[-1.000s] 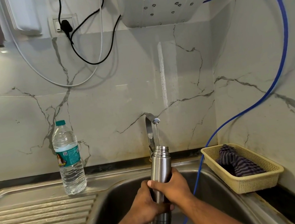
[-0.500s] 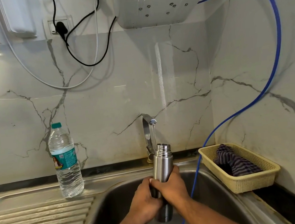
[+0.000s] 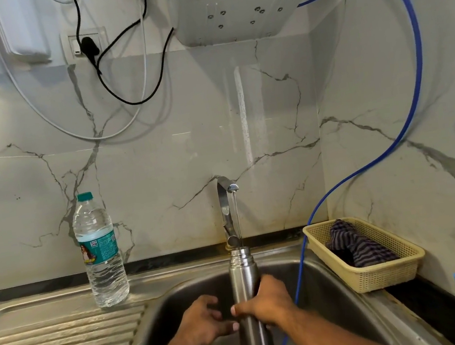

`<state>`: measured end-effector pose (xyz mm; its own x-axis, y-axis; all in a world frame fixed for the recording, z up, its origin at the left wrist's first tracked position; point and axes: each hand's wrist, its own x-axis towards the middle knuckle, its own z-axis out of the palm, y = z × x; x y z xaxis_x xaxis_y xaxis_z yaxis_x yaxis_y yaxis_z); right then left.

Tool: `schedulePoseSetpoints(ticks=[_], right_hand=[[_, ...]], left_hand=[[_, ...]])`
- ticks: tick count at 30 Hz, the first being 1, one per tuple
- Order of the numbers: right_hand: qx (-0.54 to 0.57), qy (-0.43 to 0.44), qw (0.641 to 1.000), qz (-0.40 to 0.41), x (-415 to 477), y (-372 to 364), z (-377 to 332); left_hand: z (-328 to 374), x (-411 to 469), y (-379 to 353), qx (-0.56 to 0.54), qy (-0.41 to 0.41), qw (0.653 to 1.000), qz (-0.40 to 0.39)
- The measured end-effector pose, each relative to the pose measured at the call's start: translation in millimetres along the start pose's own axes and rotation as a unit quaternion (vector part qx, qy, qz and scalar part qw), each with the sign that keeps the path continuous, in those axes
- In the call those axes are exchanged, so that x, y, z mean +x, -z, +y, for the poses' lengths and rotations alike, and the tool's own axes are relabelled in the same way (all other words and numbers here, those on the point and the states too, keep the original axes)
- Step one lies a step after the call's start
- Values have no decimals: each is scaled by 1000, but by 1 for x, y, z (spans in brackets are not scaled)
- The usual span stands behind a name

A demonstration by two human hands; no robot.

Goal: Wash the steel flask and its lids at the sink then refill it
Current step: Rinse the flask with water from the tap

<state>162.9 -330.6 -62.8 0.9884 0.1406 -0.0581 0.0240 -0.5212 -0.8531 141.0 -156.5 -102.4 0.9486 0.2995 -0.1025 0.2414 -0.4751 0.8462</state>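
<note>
A web address is running in pale letters across the dark strip of the white wall unit (image 3: 247, 8) at twelve o'clock from the steel flask (image 3: 244, 281). The frame's top edge is cutting off its upper part, and it is reading roughly as "www.drinkprime.in". At nine o'clock from the flask, a plastic water bottle (image 3: 103, 271) is wearing a teal label (image 3: 99, 248). The label is carrying a QR code (image 3: 93, 243), a small printed figure and a yellow band of lettering, all too small to read.
</note>
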Motion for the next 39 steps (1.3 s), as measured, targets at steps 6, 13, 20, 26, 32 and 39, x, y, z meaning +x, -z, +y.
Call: schedulePoseSetpoints(ticks=[6,13,20,26,32,39], right_hand=[[29,14,999,19,1,0,-4],[70,73,993,68,5,5,-8],[42,90,991,85,2,10,-10],[21,97,992,83,-8,12,-14],[4,118,991,62,-24,14,-23],[13,169,980,106,-33,28,-31]], left_hand=[[-4,3,0,-8,-14,999,-33],[-3,1,1,-27,-26,996,-76],[1,-6,3,9,-21,994,-103],[7,-15,4,-4,-49,991,-121],[16,-24,6,31,-67,981,-177],[18,-28,9,118,-9,986,-113]])
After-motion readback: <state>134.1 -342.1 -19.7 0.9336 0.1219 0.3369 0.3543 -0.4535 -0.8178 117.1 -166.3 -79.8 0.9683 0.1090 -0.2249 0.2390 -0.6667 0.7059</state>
